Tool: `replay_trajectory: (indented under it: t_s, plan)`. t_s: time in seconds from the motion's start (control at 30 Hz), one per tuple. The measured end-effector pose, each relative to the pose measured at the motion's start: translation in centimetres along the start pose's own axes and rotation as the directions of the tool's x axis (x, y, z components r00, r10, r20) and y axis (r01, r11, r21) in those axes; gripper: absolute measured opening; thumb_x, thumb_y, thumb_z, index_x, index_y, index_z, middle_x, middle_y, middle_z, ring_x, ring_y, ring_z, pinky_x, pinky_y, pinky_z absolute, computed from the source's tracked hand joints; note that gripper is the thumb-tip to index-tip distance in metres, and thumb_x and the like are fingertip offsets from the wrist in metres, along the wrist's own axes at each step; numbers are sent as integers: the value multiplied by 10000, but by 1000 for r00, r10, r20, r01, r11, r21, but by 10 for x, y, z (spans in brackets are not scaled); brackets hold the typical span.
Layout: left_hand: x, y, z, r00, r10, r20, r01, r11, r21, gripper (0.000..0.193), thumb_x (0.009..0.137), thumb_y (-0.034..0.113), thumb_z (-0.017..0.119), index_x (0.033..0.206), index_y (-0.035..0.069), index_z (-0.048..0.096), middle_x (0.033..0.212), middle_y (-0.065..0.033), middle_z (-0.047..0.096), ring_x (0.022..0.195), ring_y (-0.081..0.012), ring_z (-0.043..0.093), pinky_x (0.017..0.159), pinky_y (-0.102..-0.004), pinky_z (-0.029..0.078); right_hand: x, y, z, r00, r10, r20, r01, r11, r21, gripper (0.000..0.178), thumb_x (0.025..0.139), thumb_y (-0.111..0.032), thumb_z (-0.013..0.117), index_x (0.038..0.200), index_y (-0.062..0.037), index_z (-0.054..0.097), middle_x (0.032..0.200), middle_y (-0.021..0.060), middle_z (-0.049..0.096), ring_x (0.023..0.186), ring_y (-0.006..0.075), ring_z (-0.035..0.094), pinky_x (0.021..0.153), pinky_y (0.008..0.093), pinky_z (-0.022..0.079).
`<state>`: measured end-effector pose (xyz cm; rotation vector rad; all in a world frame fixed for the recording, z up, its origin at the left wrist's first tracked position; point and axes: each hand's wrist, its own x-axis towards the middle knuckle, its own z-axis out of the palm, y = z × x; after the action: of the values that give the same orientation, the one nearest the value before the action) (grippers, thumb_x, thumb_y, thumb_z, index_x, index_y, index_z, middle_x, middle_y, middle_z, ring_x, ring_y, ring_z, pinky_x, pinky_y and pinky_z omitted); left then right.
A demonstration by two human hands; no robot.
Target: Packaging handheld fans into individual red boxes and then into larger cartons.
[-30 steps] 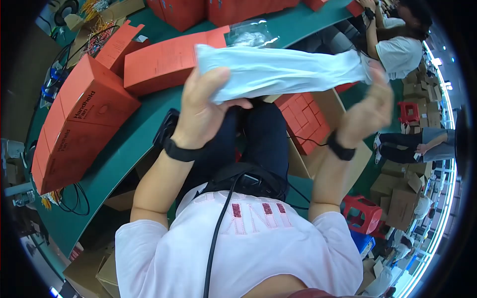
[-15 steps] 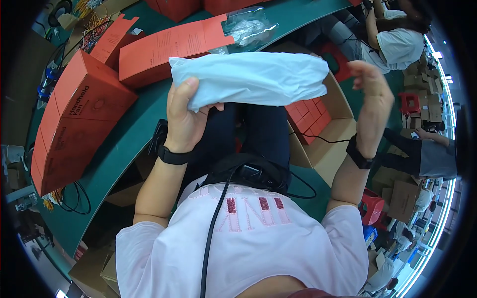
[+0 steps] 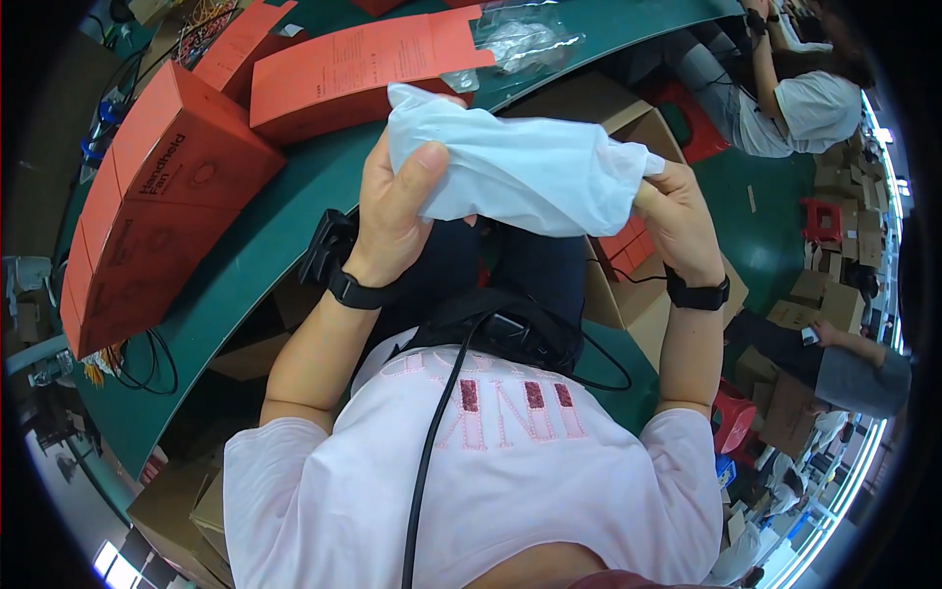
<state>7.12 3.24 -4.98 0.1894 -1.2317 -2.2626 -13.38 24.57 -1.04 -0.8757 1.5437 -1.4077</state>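
Note:
A long white wrapped packet (image 3: 520, 167) is held up above my lap, its soft wrapping creased. My left hand (image 3: 400, 191) grips its left end, the thumb pressed on the near face. At the other end, my right hand (image 3: 682, 221) pinches the gathered edge of the wrapping between thumb and fingers. What lies inside the wrapping is hidden. Beyond the packet, an open red box (image 3: 363, 74) lies on the green table (image 3: 231, 285), its flap end toward the right.
Red boxes (image 3: 162, 211) stand in a block at the left of the table. Clear plastic bags (image 3: 530, 44) lie past the open box. A cardboard carton (image 3: 648, 314) holding red boxes sits by my right arm. Co-workers (image 3: 805, 108) are at the right.
My right hand has come in from the right and taken hold of the packet's right end. The packet has shifted slightly right and now tilts down toward that end.

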Motion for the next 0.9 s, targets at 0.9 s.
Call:
replay_trajectory:
  t_s: [0.9]
  plan:
    - [19, 9, 19, 977, -109, -185, 20, 905, -425, 515, 988, 506, 498, 1249, 69, 575, 1150, -128, 663, 1081, -258, 635, 988, -413, 478, -9, -29, 109, 977, 112, -182, -121, 992, -40, 415, 890, -170, 704, 1222, 60, 611, 953, 87, 679, 808, 106, 639, 671, 244, 518]
